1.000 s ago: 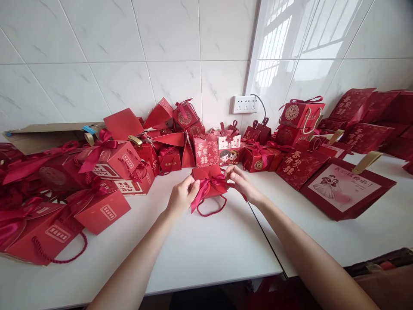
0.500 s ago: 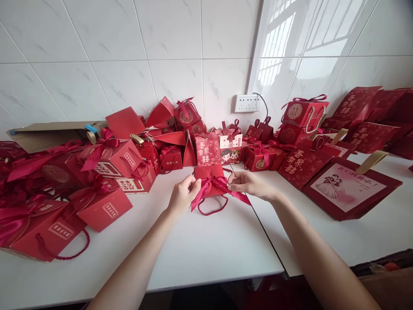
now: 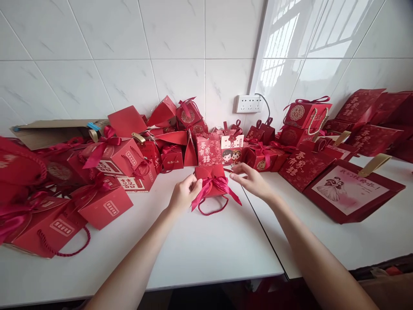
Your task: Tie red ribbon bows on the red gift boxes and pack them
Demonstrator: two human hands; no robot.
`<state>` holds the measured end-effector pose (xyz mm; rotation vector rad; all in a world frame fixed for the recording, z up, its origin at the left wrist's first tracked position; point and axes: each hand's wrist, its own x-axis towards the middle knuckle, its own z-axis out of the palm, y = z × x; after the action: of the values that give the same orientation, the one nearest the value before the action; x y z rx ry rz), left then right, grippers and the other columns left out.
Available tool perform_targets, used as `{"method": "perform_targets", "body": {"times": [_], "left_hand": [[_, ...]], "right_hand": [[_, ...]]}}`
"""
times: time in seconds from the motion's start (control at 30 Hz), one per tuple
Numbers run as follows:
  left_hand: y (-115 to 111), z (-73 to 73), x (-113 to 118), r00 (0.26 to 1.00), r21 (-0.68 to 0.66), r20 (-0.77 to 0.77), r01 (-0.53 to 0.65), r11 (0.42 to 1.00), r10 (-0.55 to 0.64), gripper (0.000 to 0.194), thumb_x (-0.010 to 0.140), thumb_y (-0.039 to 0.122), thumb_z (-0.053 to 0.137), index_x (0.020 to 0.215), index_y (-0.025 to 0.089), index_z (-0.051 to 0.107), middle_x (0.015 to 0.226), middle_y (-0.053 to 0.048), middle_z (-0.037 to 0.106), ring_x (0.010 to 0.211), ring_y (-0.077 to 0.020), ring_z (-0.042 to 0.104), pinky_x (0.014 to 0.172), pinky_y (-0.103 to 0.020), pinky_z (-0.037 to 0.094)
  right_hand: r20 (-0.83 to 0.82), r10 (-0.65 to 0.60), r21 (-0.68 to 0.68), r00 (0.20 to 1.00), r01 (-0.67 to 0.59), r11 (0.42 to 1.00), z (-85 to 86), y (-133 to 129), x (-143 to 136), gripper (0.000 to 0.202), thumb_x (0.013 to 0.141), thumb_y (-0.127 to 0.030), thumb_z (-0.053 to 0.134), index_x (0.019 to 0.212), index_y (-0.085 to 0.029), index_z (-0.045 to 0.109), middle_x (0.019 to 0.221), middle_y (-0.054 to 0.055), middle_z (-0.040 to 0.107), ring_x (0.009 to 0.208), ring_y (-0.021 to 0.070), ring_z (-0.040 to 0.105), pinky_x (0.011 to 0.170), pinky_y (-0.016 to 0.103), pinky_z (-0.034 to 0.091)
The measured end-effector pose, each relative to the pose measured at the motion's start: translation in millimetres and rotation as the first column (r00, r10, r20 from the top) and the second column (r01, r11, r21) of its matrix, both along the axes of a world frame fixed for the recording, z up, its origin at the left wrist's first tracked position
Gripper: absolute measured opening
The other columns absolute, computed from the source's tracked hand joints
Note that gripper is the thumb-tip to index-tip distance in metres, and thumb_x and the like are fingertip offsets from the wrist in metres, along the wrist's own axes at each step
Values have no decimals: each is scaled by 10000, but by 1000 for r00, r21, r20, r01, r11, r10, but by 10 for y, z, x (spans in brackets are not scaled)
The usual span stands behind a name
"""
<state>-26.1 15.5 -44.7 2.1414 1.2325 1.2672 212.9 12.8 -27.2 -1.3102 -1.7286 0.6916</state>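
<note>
A small red gift box (image 3: pixel 204 172) stands on the white table, with a dark pink satin ribbon (image 3: pixel 220 184) tied in a bow across its front. From its near side a twisted cord handle (image 3: pixel 213 212) loops down toward me. My left hand (image 3: pixel 186 192) pinches the ribbon's left loop between thumb and fingers. Just to the right of the box, my right hand (image 3: pixel 250 180) has its fingers apart and holds nothing. The right ribbon tail hangs loose below it.
Red gift boxes (image 3: pixel 111 204) crowd the left side, some with bows. More boxes and bags (image 3: pixel 208 150) line the wall. At right lies a large bag with a gold handle (image 3: pixel 350 189). A socket strip (image 3: pixel 249 103) is on the tiles. A seam (image 3: pixel 263 215) crosses the table.
My right hand has let go of the ribbon's right side and moved slightly right, its fingers opening. The right tail has dropped closer in. My left hand keeps its pinch.
</note>
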Motion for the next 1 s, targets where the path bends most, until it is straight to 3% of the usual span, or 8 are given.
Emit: {"method": "perform_targets", "body": {"times": [0.07, 0.13, 0.23, 0.4, 0.53, 0.7, 0.9, 1.0], "left_hand": [[0, 3, 2, 1000, -6, -4, -11, 1000, 11, 337, 837, 392, 428, 602, 203, 278, 509, 67, 291, 467, -74, 283, 471, -202, 271], [2, 4, 2, 1000, -10, -9, -12, 1000, 12, 341, 841, 403, 427, 605, 203, 284, 513, 67, 291, 468, -74, 287, 472, -200, 271], [2, 5, 1, 1000, -22, -13, -6, 1000, 6, 341, 850, 415, 423, 615, 201, 299, 523, 67, 293, 473, -73, 293, 473, -196, 273], [-10, 5, 3, 1000, -40, 6, 22, 999, -22, 338, 847, 407, 423, 613, 202, 292, 534, 63, 287, 476, -73, 283, 463, -196, 265], [-20, 20, 4, 999, -52, 29, 29, 998, -28, 348, 845, 419, 417, 608, 204, 280, 528, 60, 276, 472, -76, 284, 461, -201, 272], [-22, 52, -34, 997, -50, 67, 32, 998, -29, 380, 848, 456, 369, 580, 203, 275, 512, 50, 265, 473, -89, 283, 464, -226, 267], [2, 66, -53, 995, -195, -39, 80, 978, -90, 339, 749, 419, 543, 557, 187, 388, 526, 44, 417, 519, -98, 424, 515, -225, 334], [23, 70, -31, 991, -332, 16, 134, 934, -136, 336, 779, 432, 516, 574, 185, 415, 538, 39, 505, 471, -95, 475, 504, -228, 373]], "right_hand": [[-43, 209, 79, 977, -205, 975, -57, -28, -118, 730, 645, -486, 732, 1266, -243, 436, 1350, 128, 458, 1227, 286, 460, 912, 424, 459], [7, 326, 96, 945, -325, 941, -123, -50, -215, 1033, 585, -410, 795, 1424, -272, 207, 1476, 144, 278, 1346, 309, 309, 992, 467, 405], [85, 326, 108, 942, -334, 936, -207, -51, -282, 1085, 638, -299, 755, 1470, -270, 59, 1512, 159, 176, 1391, 311, 214, 1041, 493, 350], [51, 343, 106, 938, -347, 932, -241, -25, -253, 1137, 656, -229, 712, 1462, -326, -85, 1549, 129, 43, 1423, 309, 105, 1025, 502, 361], [40, 355, 107, 934, -358, 928, -217, -29, -249, 1140, 646, -204, 711, 1466, -320, -72, 1527, 144, 140, 1405, 316, 183, 1029, 500, 356], [60, 273, 158, 960, -279, 947, -214, -29, -275, 1111, 608, -261, 752, 1465, -336, 50, 1410, 150, 315, 1313, 342, 340, 945, 519, 437], [56, 159, 281, 986, -169, 945, -264, 29, -253, 1043, 618, -229, 726, 1460, -303, 115, 1378, 149, 291, 1263, 330, 383, 897, 474, 502], [37, 104, 277, 994, -110, 954, -274, 66, -212, 1050, 608, -253, 743, 1458, -291, 128, 1334, 149, 312, 1257, 349, 382, 891, 496, 508]]}}
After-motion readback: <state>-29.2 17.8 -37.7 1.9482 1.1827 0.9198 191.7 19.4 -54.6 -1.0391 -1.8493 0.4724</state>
